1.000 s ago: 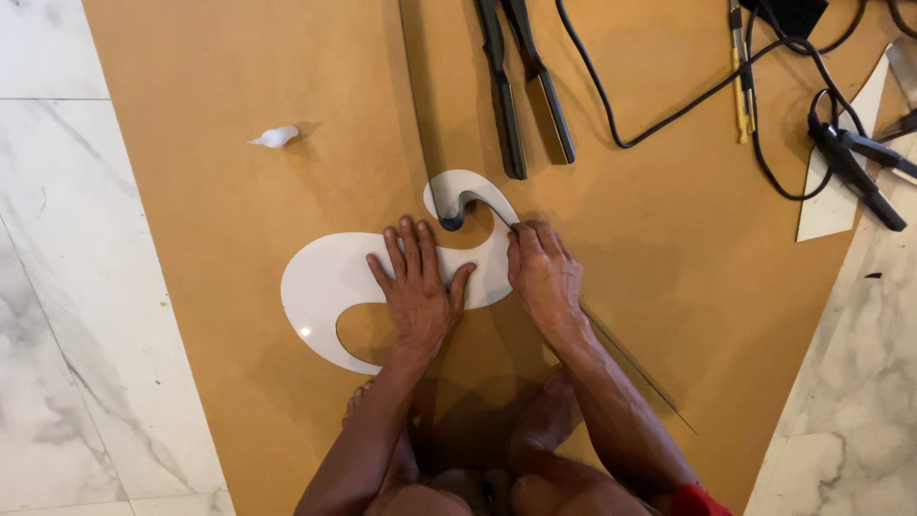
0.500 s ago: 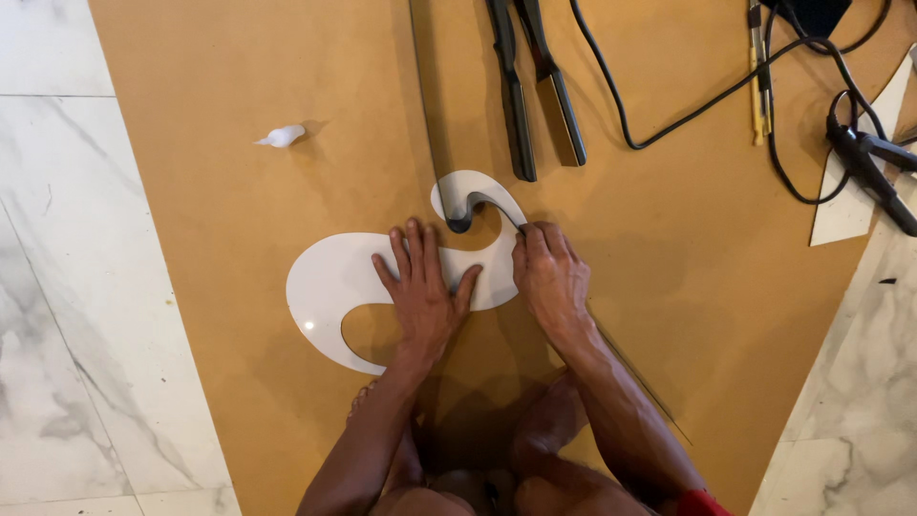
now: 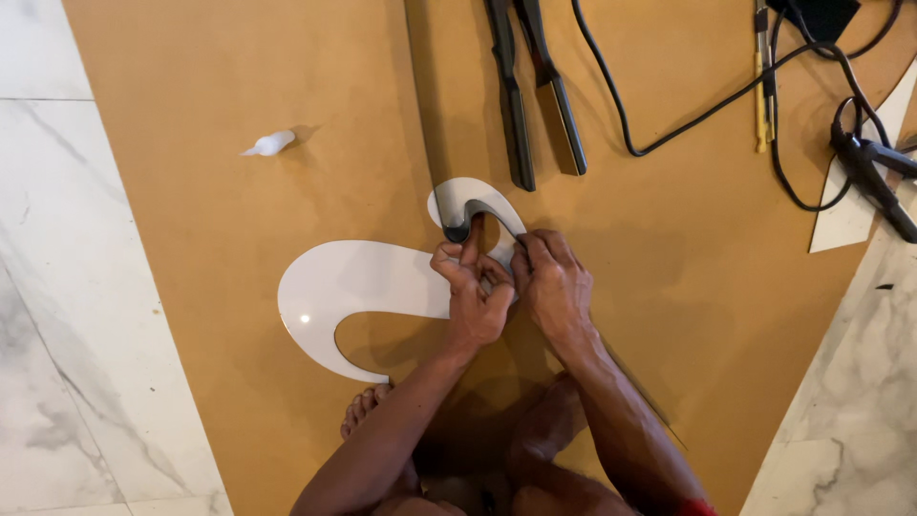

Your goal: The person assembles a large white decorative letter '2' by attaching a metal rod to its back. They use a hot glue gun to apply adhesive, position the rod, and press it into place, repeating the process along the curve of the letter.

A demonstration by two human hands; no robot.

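A white S-shaped curved template (image 3: 358, 287) lies flat on a brown fibreboard sheet (image 3: 239, 220). My left hand (image 3: 470, 287) rests on the template's middle, fingers curled, index finger reaching up into its small upper hook. My right hand (image 3: 549, 282) sits just to the right, pinching a thin pencil-like tool whose tip touches the outer edge of the upper hook. My bare feet and knees show below the hands.
Two long black bar tools (image 3: 530, 91) lie above the template. A small white glue-like tube (image 3: 269, 144) lies at the left. Black cables (image 3: 707, 110), a yellow-handled tool (image 3: 761, 81) and a black power tool (image 3: 874, 172) sit at the upper right. Marble floor (image 3: 57, 287) borders the sheet.
My left hand's fingers, spread flat on the template before, have curled up with the index finger pointing into the hook. The right hand stays at the hook's edge.
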